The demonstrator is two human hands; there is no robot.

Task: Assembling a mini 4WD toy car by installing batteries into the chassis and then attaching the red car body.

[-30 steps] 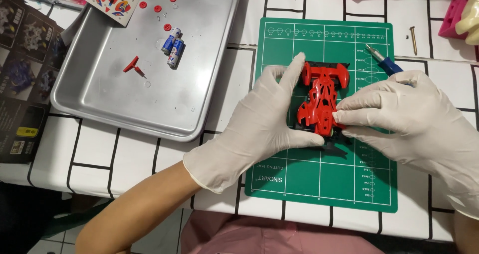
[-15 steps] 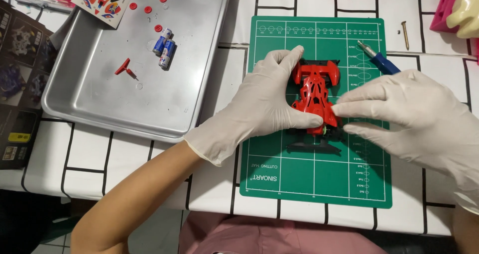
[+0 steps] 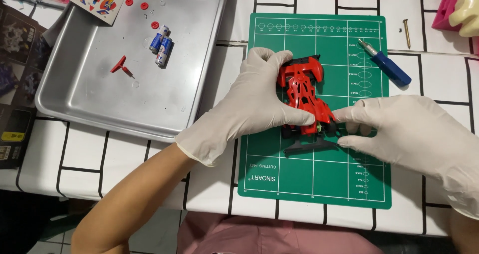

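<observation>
Red car (image 3: 302,95) lies on the green mat (image 3: 319,176), long axis running away from me. My left hand (image 3: 249,109) grips its side; my right hand (image 3: 404,131) pinches its near end.

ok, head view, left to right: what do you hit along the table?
Metal tray with red tool and batteries → left hand → red toy car on green cutting mat → blue-handled screwdriver → right hand.
</observation>
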